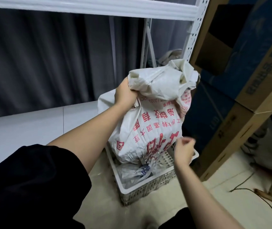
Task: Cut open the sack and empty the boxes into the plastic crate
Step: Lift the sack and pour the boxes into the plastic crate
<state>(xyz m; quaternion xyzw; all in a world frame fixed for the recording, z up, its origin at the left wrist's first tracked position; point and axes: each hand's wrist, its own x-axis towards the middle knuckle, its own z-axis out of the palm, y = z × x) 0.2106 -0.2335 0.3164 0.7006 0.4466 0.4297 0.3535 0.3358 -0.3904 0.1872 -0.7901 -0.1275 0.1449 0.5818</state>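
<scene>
My left hand [125, 92] grip clamped on bunched end of woven sack [151, 124], sack upended over white plastic crate [150, 184]. Right hand [184, 150] blurred beside sack, fingers curled, holding nothing visible. Judgement: lift higher, shake; keep mouth inside crate walls so boxes land in.

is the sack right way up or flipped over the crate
Flipped. The sack hangs over the plastic crate with its red print upside down; the left hand grips its bunched upper end. Its lower mouth is hidden.
</scene>
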